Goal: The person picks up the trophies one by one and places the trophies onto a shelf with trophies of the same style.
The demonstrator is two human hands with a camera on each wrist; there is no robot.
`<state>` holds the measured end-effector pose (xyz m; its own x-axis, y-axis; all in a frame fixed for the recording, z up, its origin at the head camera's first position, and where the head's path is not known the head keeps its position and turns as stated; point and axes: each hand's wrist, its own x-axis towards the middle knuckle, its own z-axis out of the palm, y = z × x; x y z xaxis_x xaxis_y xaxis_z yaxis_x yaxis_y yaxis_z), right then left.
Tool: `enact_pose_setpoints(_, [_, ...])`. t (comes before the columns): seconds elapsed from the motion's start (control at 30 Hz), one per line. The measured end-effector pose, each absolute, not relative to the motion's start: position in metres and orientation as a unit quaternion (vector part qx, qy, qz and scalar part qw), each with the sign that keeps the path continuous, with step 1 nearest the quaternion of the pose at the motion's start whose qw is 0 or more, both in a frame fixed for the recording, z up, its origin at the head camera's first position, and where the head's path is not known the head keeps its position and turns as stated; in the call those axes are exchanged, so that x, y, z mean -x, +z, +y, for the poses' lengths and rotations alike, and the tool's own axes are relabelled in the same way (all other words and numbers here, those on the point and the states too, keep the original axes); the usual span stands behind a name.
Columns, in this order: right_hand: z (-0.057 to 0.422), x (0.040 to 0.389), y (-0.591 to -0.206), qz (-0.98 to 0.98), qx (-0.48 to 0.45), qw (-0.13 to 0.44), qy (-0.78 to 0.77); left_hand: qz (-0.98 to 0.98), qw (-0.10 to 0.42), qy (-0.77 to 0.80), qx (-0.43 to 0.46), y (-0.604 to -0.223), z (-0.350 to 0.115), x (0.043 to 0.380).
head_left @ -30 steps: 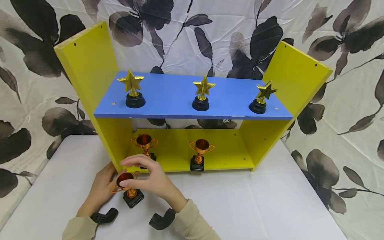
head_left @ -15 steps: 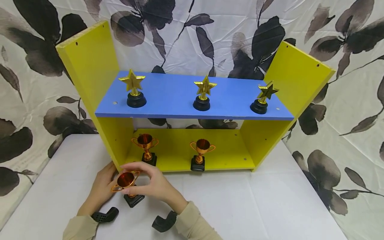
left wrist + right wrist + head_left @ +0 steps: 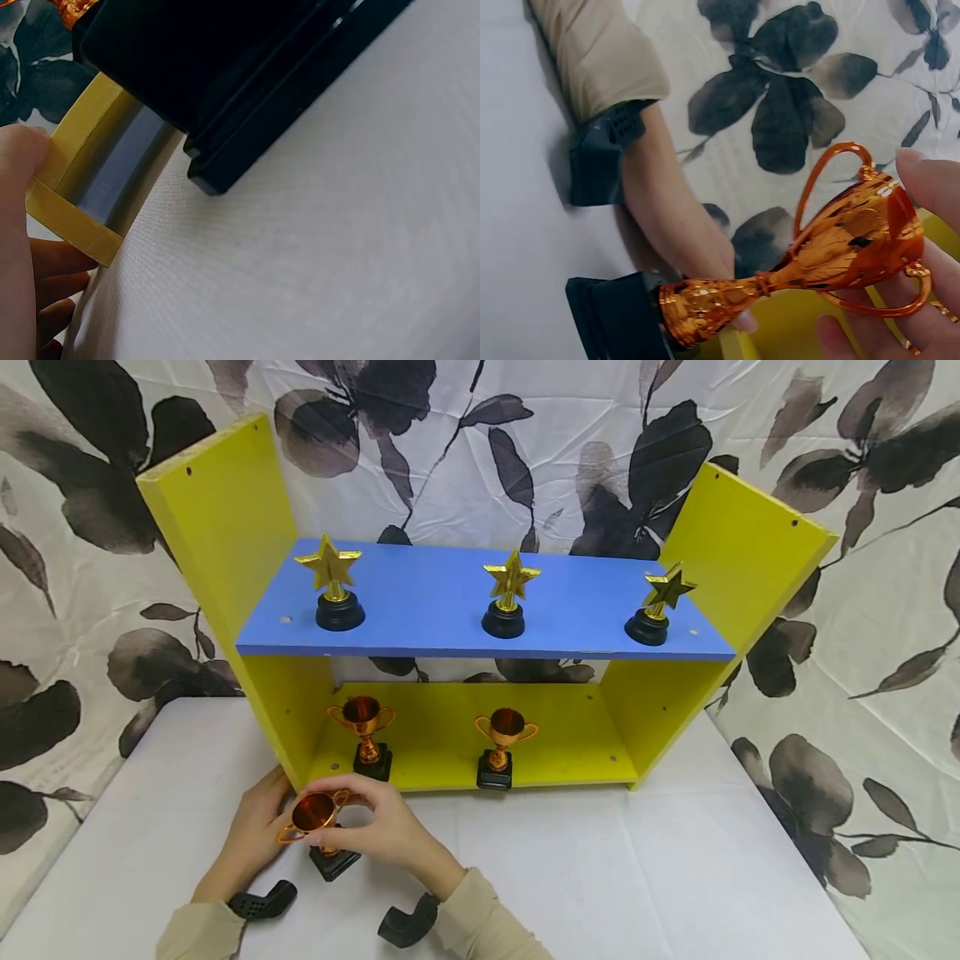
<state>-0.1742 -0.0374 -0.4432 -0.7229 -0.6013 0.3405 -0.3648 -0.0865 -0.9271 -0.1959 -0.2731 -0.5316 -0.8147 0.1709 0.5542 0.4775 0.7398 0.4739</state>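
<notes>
My right hand (image 3: 390, 827) holds an orange-gold trophy cup (image 3: 313, 811) by its bowl, with the thumb on the near side and the fingers round the far side. In the right wrist view the trophy's two handles and stem show whole, above a black square base. That base (image 3: 187, 60) looms large in the left wrist view, close over the white cloth; I cannot tell whether it touches. My left hand (image 3: 251, 835) grips the lower front corner of the yellow side panel (image 3: 71, 150), thumb on one face and fingers on the other. The trophy partly hides its fingertips in the head view.
Two more trophy cups, one at left (image 3: 362, 717) and one in the middle (image 3: 504, 727), stand on the yellow lower shelf (image 3: 555, 752). Three gold star trophies (image 3: 507, 581) stand on the blue upper shelf (image 3: 427, 585). A floral cloth (image 3: 450, 485) hangs behind.
My right hand has come down and closed its fingers and thumb round the trophy's bowl. The trophy has stayed about where it was, and the left hand keeps its place on the panel.
</notes>
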Motion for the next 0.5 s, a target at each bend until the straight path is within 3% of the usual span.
enact_pose_setpoints(0.5, [-0.0375,0.1739,-0.4469,0.689,0.337,0.077,-0.637,-0.910,0.219,-0.312,0.165,-0.5294,-0.2705,0.1947])
